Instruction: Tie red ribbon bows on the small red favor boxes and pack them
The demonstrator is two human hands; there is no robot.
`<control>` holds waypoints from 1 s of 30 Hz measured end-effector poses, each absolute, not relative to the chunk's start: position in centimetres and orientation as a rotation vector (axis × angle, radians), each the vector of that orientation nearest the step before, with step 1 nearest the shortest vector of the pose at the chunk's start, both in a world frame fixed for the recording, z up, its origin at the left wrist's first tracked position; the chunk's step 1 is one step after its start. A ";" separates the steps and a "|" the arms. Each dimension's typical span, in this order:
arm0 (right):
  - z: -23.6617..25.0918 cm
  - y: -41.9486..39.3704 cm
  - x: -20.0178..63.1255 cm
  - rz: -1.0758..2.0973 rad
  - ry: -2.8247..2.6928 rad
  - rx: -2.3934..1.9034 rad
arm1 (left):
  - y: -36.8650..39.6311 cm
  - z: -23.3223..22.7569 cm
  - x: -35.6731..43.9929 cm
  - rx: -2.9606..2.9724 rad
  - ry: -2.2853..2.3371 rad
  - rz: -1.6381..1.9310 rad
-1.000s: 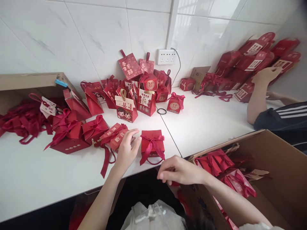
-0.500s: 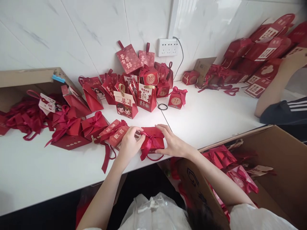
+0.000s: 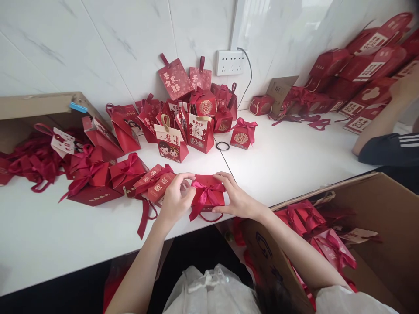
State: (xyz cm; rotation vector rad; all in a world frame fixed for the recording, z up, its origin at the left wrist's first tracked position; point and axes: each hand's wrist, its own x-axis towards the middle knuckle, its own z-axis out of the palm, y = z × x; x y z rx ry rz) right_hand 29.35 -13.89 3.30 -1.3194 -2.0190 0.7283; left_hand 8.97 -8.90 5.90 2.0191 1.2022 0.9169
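Observation:
A small red gift box sits near the table's front edge, tied with a crimson ribbon bow. A thin red cord handle loops out below its front. My left hand is at the box's left side, thumb and forefinger curled against its edge by the bow's left loop. On the opposite side my right hand grips the box, fingers at the top rear corner and thumb at the lower front. Just left of my left hand lies another red box with a ribbon, its tails hanging over the table edge.
Several finished-looking red boxes stand along the wall below a power strip. A carton with ribboned boxes is at lower right. Behind it, another person's arm is beside stacked red boxes. A black ring lies on the table.
My left thumb and forefinger have shifted slightly off the bow's left loop and parted a little. The bow lies more spread across the box. The other person's arm has moved slightly right.

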 end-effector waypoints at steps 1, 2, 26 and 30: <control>3.2 -13.9 29.4 0.737 -2.011 -1.321 | -8.7 6.3 8.6 2.033 1.138 0.824; 3.2 -13.9 29.4 0.745 -2.005 -1.320 | -8.5 6.8 8.2 2.063 1.060 0.730; 3.4 -13.7 29.6 0.804 -1.992 -1.296 | -6.6 7.4 8.3 1.751 0.979 0.438; 3.0 -13.5 29.7 0.844 -1.968 -1.292 | -7.3 6.3 8.6 1.771 1.193 0.711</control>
